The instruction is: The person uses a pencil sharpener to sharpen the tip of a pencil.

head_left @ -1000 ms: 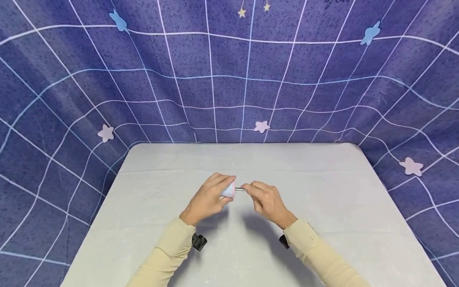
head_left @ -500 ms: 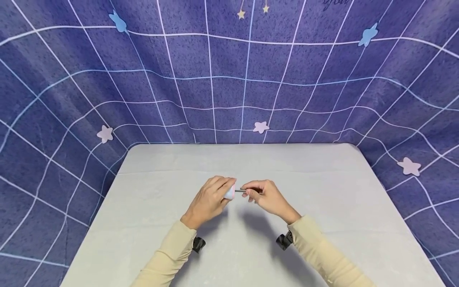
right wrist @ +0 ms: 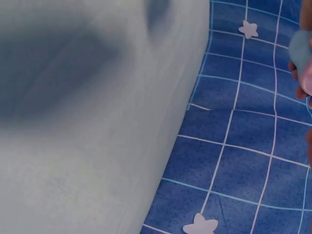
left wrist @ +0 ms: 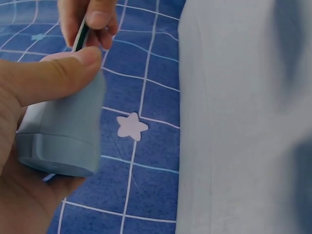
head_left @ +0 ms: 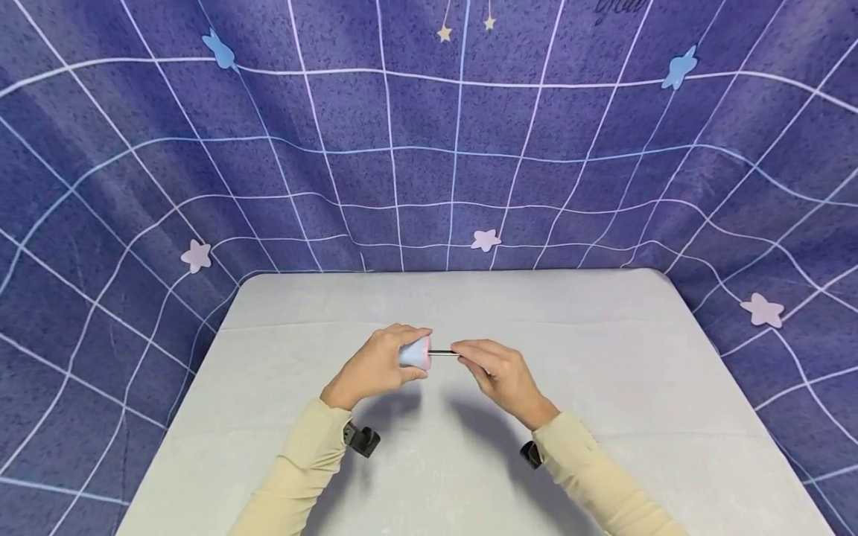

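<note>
My left hand [head_left: 375,365] grips a light-blue rounded body [head_left: 414,353] with a pink end, held above the table and lying sideways. From the pink end a slim dark stick [head_left: 442,353] with a light stripe points right. My right hand [head_left: 499,372] pinches the stick's other end between thumb and fingers. In the left wrist view, the thumb lies across the blue body [left wrist: 68,131], whose flat base faces the camera, and the stick [left wrist: 81,36] runs up into the right fingers. The right wrist view catches only the pink end [right wrist: 307,80] and part of the body at its edge.
Under both hands is a table [head_left: 570,313] covered with a pale cloth. A blue curtain [head_left: 429,171] with grid lines and stars hangs behind and along its sides. Each wrist carries a small black camera, such as the left one [head_left: 363,440].
The right fingers loosened on the stick half a second ago and now pinch it again. My left hand has shifted slightly left with the blue body, and more stick shows between the hands.
</note>
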### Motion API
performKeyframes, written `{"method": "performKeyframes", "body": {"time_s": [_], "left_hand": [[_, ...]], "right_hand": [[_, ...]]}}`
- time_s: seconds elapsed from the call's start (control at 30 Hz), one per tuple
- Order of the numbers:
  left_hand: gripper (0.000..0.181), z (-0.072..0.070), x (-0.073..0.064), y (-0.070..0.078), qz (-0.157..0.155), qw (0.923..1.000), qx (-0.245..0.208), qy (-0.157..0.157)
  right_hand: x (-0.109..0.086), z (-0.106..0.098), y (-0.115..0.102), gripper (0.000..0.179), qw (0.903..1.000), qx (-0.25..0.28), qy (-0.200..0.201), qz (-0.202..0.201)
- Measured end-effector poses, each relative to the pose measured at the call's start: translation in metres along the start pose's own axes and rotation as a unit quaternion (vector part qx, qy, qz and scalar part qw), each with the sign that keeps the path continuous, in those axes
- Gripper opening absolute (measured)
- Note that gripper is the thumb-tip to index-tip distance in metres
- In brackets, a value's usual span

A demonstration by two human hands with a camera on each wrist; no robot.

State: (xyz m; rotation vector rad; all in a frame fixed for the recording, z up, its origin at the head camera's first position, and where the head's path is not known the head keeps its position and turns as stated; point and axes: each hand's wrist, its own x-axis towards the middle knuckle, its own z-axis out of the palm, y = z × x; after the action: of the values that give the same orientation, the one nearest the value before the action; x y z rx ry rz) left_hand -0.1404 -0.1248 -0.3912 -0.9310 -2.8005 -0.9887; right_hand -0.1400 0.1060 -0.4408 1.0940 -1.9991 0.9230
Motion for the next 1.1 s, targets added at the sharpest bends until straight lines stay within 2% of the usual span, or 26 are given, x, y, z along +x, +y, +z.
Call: {"method": "performKeyframes", "body": {"time_s": [0.1,0.2,0.27,0.3,0.33,0.37,0.4,0.47,0.5,0.53,0.57,0.6,0.63,0.67,0.73,0.8,0.87,0.97,1.03,1.1], "left_hand": [[0.061,-0.001,0.001,0.0,-0.007,0.9998,-0.015,-0.011],[0.061,0.003,0.001,0.0,0.009,0.9999,-0.008,0.003],[0.06,0.008,0.0,0.0,0.037,0.9988,0.014,0.028],[0.06,0.011,-0.001,0.0,0.055,0.997,0.03,0.044],[0.06,0.014,-0.002,0.0,0.076,0.9939,0.05,0.062],[0.06,0.017,-0.003,0.0,0.099,0.9889,0.075,0.081],[0.059,0.02,-0.004,0.0,0.125,0.9818,0.103,0.1],[0.058,0.027,-0.006,-0.001,0.171,0.9625,0.161,0.136],[0.058,0.03,-0.007,-0.002,0.189,0.9519,0.187,0.153],[0.057,0.033,-0.007,-0.002,0.202,0.9433,0.205,0.166],[0.057,0.035,-0.008,-0.003,0.211,0.9366,0.217,0.177],[0.057,0.037,-0.009,-0.004,0.214,0.9328,0.223,0.185],[0.058,0.038,-0.009,-0.005,0.213,0.9319,0.224,0.19],[0.058,0.039,-0.009,-0.005,0.209,0.9332,0.221,0.192],[0.058,0.037,-0.009,-0.006,0.196,0.9405,0.207,0.185],[0.058,0.034,-0.009,-0.007,0.176,0.9509,0.194,0.166],[0.058,0.03,-0.008,-0.008,0.152,0.9625,0.177,0.139],[0.06,0.024,-0.008,-0.008,0.1,0.9827,0.121,0.099],[0.06,0.019,-0.008,-0.008,0.065,0.9924,0.078,0.07],[0.061,0.014,-0.008,-0.008,0.033,0.9981,0.033,0.041]], "right_hand": [[0.0,0.0,0.0,0.022,0.9992,-0.023,0.01,-0.03],[-0.001,0.0,-0.001,0.023,0.9992,-0.032,0.004,-0.024],[-0.002,-0.002,-0.003,0.019,0.9996,0.006,-0.018,0.02],[-0.001,-0.003,-0.005,0.017,0.9964,0.044,-0.038,0.063],[0.0,-0.004,-0.006,0.016,0.9868,0.093,-0.062,0.117],[0.001,-0.005,-0.006,0.017,0.9679,0.152,-0.085,0.181],[0.002,-0.007,-0.006,0.017,0.9376,0.215,-0.104,0.253],[0.007,-0.011,-0.005,0.021,0.8583,0.314,-0.123,0.387],[0.009,-0.013,-0.004,0.023,0.8194,0.345,-0.131,0.439],[0.011,-0.014,-0.003,0.025,0.7893,0.366,-0.138,0.473],[0.012,-0.015,-0.001,0.027,0.7694,0.38,-0.145,0.493],[0.013,-0.016,0.001,0.028,0.7581,0.386,-0.151,0.504],[0.015,-0.016,0.001,0.028,0.7571,0.384,-0.158,0.504],[0.015,-0.016,0.002,0.028,0.7623,0.378,-0.163,0.499],[0.016,-0.014,0.002,0.026,0.7849,0.359,-0.165,0.477],[0.015,-0.012,0.002,0.023,0.8226,0.32,-0.161,0.441],[0.014,-0.01,0.0,0.02,0.8688,0.264,-0.151,0.391],[0.009,-0.005,-0.002,0.02,0.9362,0.173,-0.122,0.28],[0.006,-0.002,-0.002,0.023,0.967,0.124,-0.094,0.202],[0.004,0.0,-0.002,0.026,0.9857,0.087,-0.068,0.127]]}}
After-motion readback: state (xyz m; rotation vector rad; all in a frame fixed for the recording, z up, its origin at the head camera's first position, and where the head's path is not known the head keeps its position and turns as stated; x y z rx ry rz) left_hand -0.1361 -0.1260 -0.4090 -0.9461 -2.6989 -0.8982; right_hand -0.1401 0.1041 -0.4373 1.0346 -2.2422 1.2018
